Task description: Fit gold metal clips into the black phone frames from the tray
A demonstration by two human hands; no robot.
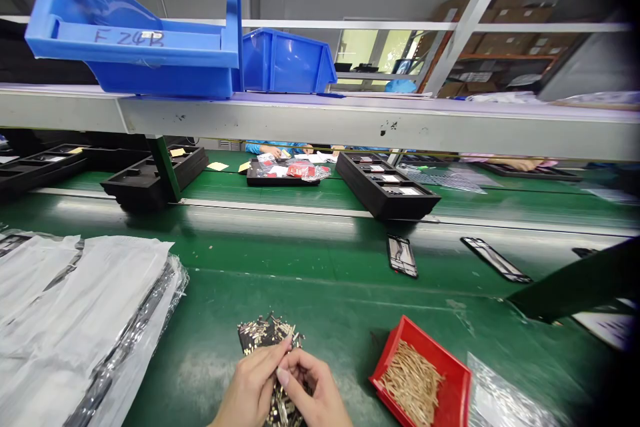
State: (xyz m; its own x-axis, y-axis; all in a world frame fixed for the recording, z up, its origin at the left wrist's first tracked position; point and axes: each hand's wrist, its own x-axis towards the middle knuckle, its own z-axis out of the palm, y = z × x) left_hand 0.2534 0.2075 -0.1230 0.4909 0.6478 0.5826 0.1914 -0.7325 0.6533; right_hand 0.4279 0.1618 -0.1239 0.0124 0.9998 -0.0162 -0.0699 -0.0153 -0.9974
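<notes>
My left hand [253,383] and my right hand [313,390] meet at the bottom middle, fingers pinched together over a black tray of small gold-coloured metal parts [265,335] on the green table. Both hands seem to pinch a small part between their fingertips; it is too small to name. Just right of my right hand stands a red bin [453,373] holding several thin gold-coloured pins [413,387].
Stacked silver-white bags [75,320] lie at the left. A phone frame [401,255] and another [495,259] lie on the green belt. Black trays [387,185] sit beyond. Blue bins [145,40] rest on the overhead shelf. Another person's hands [273,150] work across the line.
</notes>
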